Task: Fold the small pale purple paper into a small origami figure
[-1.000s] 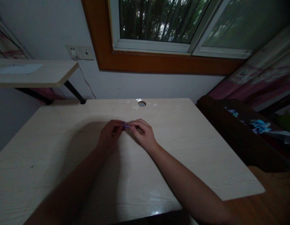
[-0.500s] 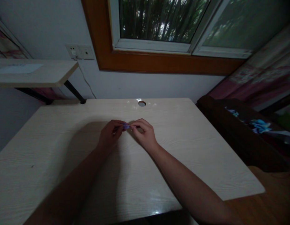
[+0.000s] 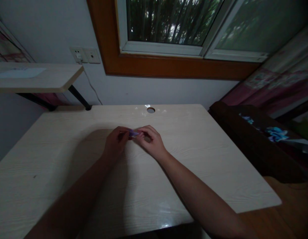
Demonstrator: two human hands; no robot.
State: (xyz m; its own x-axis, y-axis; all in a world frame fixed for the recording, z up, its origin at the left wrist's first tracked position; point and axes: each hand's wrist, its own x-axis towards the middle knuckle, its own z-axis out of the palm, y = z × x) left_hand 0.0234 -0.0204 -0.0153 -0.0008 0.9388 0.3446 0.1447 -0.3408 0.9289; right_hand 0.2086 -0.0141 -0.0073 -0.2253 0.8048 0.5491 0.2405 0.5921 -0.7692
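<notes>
Between my two hands, above the pale wood-grain desk, is a small purple object; it is too small and dim for me to tell its kind. My left hand pinches its left end between thumb and fingers. On the other side, the thumb and index finger of my right hand close on its right end. The fingertips of both hands nearly meet and cover part of the object.
A raised shelf on black legs, with a paper sheet on it, stands at the back left. Behind the desk are a cable, wall sockets and a window. A round hole pierces the desk's far edge. Dark furniture stands right.
My right fingers have shifted slightly left along the purple object, and more of it shows between the hands. My left hand has moved a little to the left.
</notes>
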